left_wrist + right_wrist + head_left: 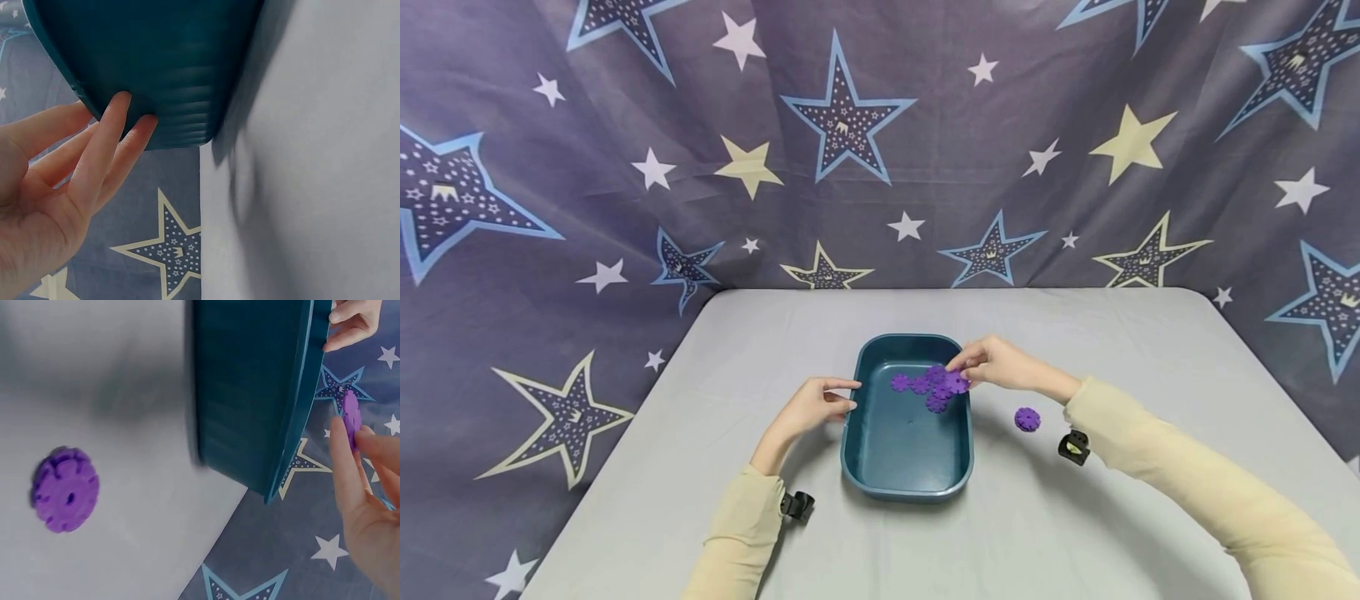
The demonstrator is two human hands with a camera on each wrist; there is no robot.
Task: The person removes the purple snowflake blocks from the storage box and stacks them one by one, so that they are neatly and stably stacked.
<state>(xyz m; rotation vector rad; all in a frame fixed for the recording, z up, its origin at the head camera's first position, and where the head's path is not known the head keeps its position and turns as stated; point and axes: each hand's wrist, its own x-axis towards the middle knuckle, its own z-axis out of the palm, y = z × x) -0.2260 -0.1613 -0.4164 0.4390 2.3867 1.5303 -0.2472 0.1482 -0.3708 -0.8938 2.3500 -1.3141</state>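
Note:
A deep blue-green plastic basin (910, 454) rests on the table. My left hand (808, 408) holds its left rim, with fingers against the outer wall and other digits reaching over the edge, as the left wrist view shows. Above the basin's right rim, my right hand (996, 364) pinches a purple notched disc (351, 419) between thumb and fingers. Several flat purple discs (921, 385) lie scattered and overlapping in the far part of the basin. Outside it, to the right, more purple discs (1027, 419) sit on the table, apparently stacked.
The table (1112, 517) has a pale grey cover. Behind and beside it hangs a dark cloth (925, 158) printed with stars. A black wrist camera (797, 505) is worn on the left arm, and another camera (1074, 447) on the right.

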